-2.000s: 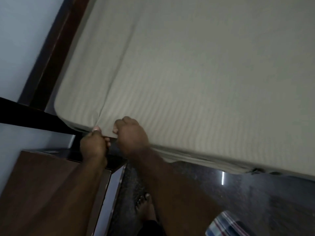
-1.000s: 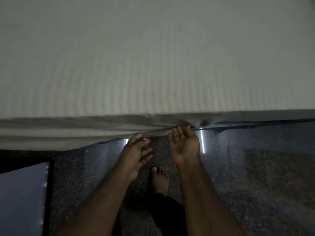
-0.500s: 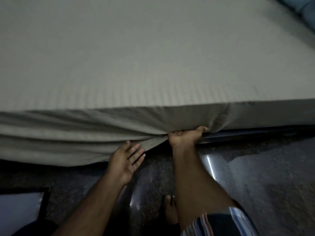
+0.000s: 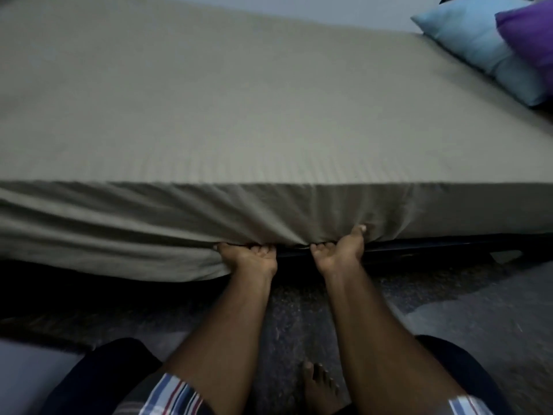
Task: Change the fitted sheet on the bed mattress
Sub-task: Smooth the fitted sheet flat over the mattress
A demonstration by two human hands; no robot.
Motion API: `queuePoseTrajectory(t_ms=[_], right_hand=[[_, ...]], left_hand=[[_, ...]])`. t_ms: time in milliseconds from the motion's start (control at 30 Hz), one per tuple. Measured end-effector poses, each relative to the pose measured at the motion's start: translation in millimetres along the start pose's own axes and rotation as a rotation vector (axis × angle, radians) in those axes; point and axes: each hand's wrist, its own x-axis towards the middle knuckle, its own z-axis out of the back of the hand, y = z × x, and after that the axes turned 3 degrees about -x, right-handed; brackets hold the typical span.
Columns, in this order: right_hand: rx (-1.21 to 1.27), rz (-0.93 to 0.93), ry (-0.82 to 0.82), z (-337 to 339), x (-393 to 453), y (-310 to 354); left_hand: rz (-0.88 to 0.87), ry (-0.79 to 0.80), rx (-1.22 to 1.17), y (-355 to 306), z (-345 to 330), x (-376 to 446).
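Note:
A grey-green striped fitted sheet (image 4: 239, 115) covers the top of the bed mattress and hangs wrinkled down its near side (image 4: 119, 223). My left hand (image 4: 250, 257) is palm up at the sheet's lower hem, fingers curled into the fabric. My right hand (image 4: 338, 253) is beside it, palm up, fingers hooked under the hem with the thumb pressed against the sheet's side. To the left of my hands the hem sags loose; to the right it lies tucked along the dark bed frame (image 4: 419, 247).
A light blue pillow (image 4: 472, 43) and a purple pillow (image 4: 532, 34) lie at the far right corner of the bed. Dark speckled floor (image 4: 449, 295) runs below the bed, with my bare foot (image 4: 317, 387) on it.
My left hand, open and free of the sheet half a second ago, now grips the hem next to my right hand. The view has shifted right along the bed side, and the pillows have come into sight.

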Motion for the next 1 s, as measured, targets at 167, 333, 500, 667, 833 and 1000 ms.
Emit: queuePoseTrajectory(t_ms=[167,333,500,667,833,1000], right_hand=[[0.076,-0.105,0.090,-4.4,-4.5,-27.4],[0.210,-0.039,0.191,-17.2,8.8,-34.6],[0.240,-0.033,0.166,-19.6,17.5,-41.4],[0.173,-0.017,0.168,-16.3,9.8,-50.0],[-0.033,-0.087,0.123,-15.9,-16.2,-75.4],[0.036,-0.204,0.193,-22.3,-25.8,-90.9]], left_hand=[[-0.087,0.043,-0.031,0.4,-16.2,5.4],[0.051,0.055,0.299,-34.2,18.2,-4.9],[-0.043,-0.070,0.446,-63.1,73.9,-17.8],[-0.068,-0.061,0.334,-68.9,63.3,-12.2],[-0.149,-0.058,0.312,-73.2,38.6,-11.7],[-0.126,-0.013,0.083,-80.1,20.8,-0.6]])
